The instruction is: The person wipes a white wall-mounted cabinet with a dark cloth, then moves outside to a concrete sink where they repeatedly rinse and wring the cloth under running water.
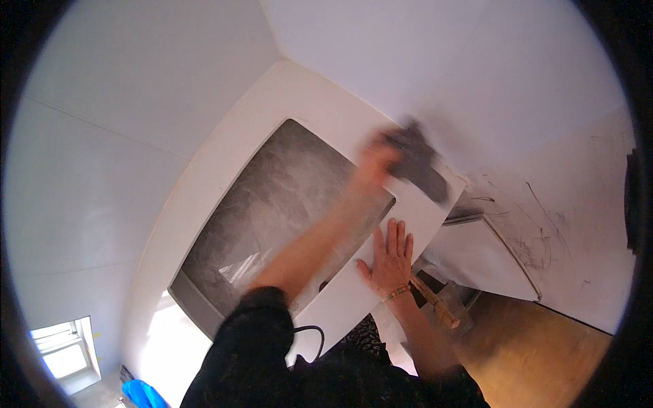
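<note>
My left hand (380, 155) is blurred as it grips a dark grey item (421, 166), apparently a cloth, over the far right part of a white panel (245, 109). The bare forearm crosses a rounded rectangular opening in that panel. Inside the opening is a dark grey, dusty surface (275, 194) with a bright window-like reflection. My right hand (392, 262) lies palm down on the panel's near right strip, fingers spread and holding nothing. A beaded bracelet (396, 293) circles its wrist.
A rough wooden stick (436, 301) juts out below the panel's edge. Beyond it stands a white board (484, 255) against a scuffed wall (551, 219), above a brown floor (530, 347). A black cable (319, 334) loops near my body. At lower left are a window (64, 352) and a blue item (143, 393).
</note>
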{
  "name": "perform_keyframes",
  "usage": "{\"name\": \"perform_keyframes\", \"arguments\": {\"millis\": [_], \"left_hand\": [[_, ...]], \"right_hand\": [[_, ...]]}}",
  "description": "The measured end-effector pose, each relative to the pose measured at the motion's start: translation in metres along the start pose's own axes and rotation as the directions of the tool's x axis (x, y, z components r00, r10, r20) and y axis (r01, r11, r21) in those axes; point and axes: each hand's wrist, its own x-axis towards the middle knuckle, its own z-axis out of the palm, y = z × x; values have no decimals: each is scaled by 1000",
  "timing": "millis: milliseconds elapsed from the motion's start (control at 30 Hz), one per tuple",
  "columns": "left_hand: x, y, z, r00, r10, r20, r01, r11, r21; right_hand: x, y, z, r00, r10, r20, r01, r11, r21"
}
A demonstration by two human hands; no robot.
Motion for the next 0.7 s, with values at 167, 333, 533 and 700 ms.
{"name": "perform_keyframes", "arguments": {"millis": [167, 333, 533, 700], "left_hand": [[25, 120, -234, 844, 278, -459, -107, 925, 365], [-10, 98, -323, 887, 438, -146, 240, -167, 956], [58, 26, -237, 905, 424, 33, 3, -85, 996], [68, -25, -115, 930, 315, 190, -251, 168, 953]], "right_hand": [[0, -6, -2, 1000, -6, -13, 6, 1000, 21], [-1, -2, 1, 1000, 0, -12, 0, 1000, 16], [-4, -6, -2, 1000, 20, 4, -20, 999, 30], [-2, -11, -8, 998, 36, 42, -39, 997, 68]]}}
